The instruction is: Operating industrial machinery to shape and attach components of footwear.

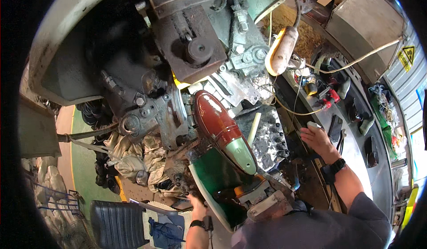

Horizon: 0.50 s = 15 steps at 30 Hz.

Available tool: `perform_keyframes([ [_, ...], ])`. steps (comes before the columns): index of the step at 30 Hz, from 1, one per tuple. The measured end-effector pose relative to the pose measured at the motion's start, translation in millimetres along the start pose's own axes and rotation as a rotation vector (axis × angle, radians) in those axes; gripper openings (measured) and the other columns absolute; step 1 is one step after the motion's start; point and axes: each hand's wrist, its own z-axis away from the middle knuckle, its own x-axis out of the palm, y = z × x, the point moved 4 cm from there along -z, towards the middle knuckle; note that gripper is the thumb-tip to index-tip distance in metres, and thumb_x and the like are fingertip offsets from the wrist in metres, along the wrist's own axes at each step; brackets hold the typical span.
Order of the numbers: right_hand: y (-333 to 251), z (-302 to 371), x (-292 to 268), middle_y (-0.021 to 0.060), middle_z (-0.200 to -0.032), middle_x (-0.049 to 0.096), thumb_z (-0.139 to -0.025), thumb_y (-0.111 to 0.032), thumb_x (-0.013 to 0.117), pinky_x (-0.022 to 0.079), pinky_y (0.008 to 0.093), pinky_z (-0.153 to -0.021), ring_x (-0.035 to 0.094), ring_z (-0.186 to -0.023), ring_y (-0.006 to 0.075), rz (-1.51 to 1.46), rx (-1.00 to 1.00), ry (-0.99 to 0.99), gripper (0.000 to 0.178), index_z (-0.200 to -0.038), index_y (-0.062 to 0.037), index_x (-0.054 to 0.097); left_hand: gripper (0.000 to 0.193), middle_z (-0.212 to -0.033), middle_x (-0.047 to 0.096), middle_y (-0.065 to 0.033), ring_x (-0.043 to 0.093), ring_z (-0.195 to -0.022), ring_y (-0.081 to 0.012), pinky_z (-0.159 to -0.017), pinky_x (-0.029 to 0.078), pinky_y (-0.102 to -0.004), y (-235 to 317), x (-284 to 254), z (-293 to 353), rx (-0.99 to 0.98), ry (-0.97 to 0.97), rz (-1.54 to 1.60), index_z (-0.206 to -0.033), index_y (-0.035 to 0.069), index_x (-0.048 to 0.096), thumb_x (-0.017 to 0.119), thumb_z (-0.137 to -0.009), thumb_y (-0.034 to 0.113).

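A shoe-shaped form, a last by its look, glossy red-brown at the toe (pixel 213 113) and pale green at the heel (pixel 242 154), sits in the middle of a dark, greasy machine (pixel 189 49). My right hand (pixel 318 140) is right of it, over the near edge of the bench, with fingers stretched out. A small whitish piece (pixel 314 125) shows at its upper edge; I cannot tell whether they touch. My left hand (pixel 198 207) is low, beside the light rim of a green panel (pixel 202 178) and near small black knobs (pixel 179 178). Its fingers are small and unclear.
A lit work lamp (pixel 283 51) hangs by its cable at the upper right. The metal bench (pixel 356 169) on the right carries a red tool (pixel 330 98), a yellow-black roll (pixel 310 88) and dark shoe-shaped pieces. At lower left are a black chair (pixel 118 224) and crumpled cloth (pixel 135 158).
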Motion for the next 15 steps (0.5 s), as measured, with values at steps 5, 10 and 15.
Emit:
perform_keyframes([
  [5, -0.1, 16.8, 44.5, 0.0200, -0.120, 0.063, -0.100, -0.028, 0.061, 0.054, 0.0431, -0.093, 0.065, -0.104, 0.0317, 0.062, 0.016, -0.131, 0.043, -0.130, -0.0011, 0.048, 0.100, -0.160, 0.036, -0.0109, 0.040, -0.139, -0.0361, -0.113, 0.034, -0.0539, -3.8, 19.7, 9.6, -0.033, -0.013, 0.067, -0.156, 0.013, 0.034, 0.033, -0.088, 0.086],
  [10, -19.6, 37.4, 86.3, 0.0170, -0.110, 0.068, -0.100, -0.027, 0.062, 0.059, 0.0327, -0.077, 0.070, -0.088, 0.0210, 0.152, -0.005, -0.266, 0.040, -0.122, 0.0051, 0.054, 0.056, -0.148, 0.045, -0.0210, 0.045, -0.136, -0.0323, -0.112, 0.038, -0.0408, 82.3, 12.4, 92.1, 0.869, 0.566, -0.193, -0.142, -0.005, 0.044, 0.049, -0.105, 0.037],
  [15, -0.9, 26.7, 168.8, 0.0136, -0.112, 0.071, -0.104, -0.033, 0.056, 0.060, 0.0334, -0.084, 0.070, -0.093, 0.0177, 0.312, 0.020, -0.579, 0.042, -0.126, 0.0025, 0.056, 0.049, -0.133, 0.058, -0.0166, 0.057, -0.121, -0.0260, -0.110, 0.042, -0.0394, 165.2, 151.3, 244.1, 0.969, -0.240, 0.156, -0.146, -0.004, 0.038, 0.047, -0.108, 0.025],
])
